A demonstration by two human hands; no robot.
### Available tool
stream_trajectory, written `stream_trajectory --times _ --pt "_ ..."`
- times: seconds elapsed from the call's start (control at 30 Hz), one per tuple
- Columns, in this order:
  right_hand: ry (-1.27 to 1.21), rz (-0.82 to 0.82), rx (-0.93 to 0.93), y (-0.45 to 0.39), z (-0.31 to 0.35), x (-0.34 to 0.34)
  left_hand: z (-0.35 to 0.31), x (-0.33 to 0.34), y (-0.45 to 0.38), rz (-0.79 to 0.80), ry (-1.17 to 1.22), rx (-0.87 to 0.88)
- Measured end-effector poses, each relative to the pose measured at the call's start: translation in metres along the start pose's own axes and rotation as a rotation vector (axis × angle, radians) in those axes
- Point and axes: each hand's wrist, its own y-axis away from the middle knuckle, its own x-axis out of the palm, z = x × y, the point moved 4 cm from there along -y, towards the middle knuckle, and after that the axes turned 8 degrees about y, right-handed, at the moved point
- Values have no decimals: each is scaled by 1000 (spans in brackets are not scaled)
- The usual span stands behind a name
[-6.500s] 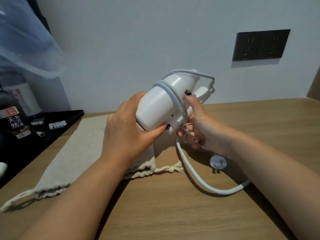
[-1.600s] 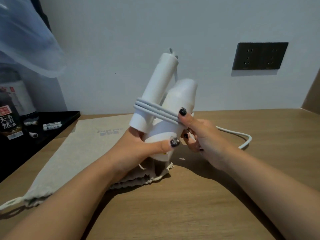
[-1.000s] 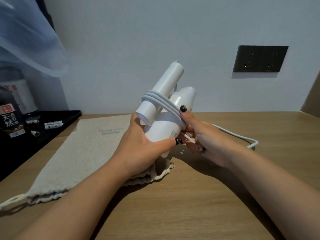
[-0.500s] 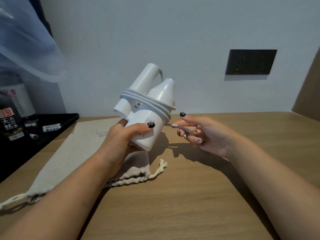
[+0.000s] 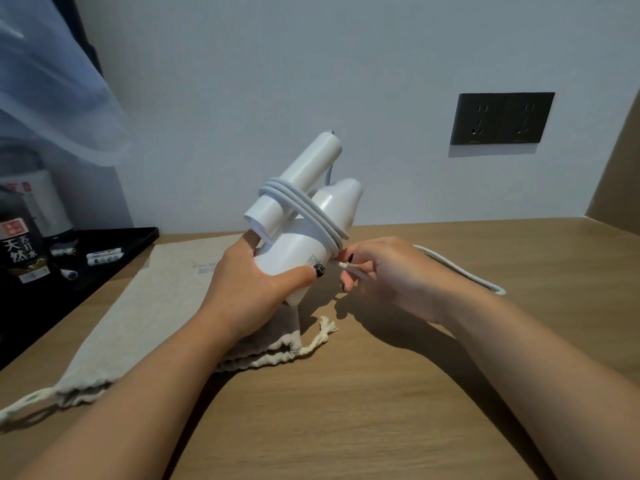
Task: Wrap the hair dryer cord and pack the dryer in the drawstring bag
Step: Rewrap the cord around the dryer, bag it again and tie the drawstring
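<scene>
We find the hair dryer (image 5: 304, 233) held above the table (image 5: 346, 410), near its centre, with the cord (image 5: 304, 209) wound around both its folded handle and its barrel. The left hand (image 5: 249, 292) sits to the dryer's left and below it; the right hand (image 5: 388, 275) lies just to its right. The drawstring bag (image 5: 138, 313) lies flat on the table beneath and left of the dryer. Behind the right hand, loose cord rests on the table. A tray (image 5: 104, 247) sits at far left, holding a bottle (image 5: 20, 251). The wall socket (image 5: 502, 117) is behind, upper right.

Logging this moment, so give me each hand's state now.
Left hand: grips the folded white plastic hair dryer.
Right hand: pinches the dryer's white rubbery cord.
</scene>
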Motion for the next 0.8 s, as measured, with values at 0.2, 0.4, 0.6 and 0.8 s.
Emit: stream_trajectory --times 0.2,0.4,0.6,0.8 --pt "43 -46 12 -4 -2 2 -6 5 2 6 -165 79" --pt "-245 70 48 1 2 0 -5 4 4 27 -146 62" --pt "-173 124 6 1 -1 7 -12 7 7 47 -369 186" --pt "-271 166 -67 3 -1 10 -20 11 10 50 -688 415"
